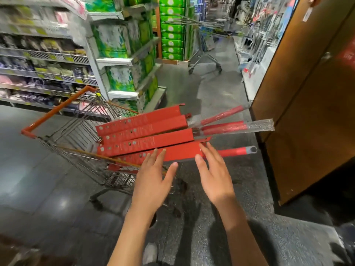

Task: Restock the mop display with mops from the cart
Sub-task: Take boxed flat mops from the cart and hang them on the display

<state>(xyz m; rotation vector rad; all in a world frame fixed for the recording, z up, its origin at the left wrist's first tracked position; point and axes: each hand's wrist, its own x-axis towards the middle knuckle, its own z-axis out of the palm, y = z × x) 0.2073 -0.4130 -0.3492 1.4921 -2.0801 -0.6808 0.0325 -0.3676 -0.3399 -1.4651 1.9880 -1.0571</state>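
Left hand (pixel 153 173) and right hand (pixel 213 173) spread empty above boxed mops (pixel 146 129), wire cart (pixel 76 135)

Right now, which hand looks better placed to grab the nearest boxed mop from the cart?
Probably the right hand: its open fingers already reach the end of the nearest mop, beside its bare handle. The left hand, also open, is at the box's middle above the cart.

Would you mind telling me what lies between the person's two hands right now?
In the head view, the nearest red mop box spans the gap between the left hand and right hand; nearer the wrists, only bare floor shows.
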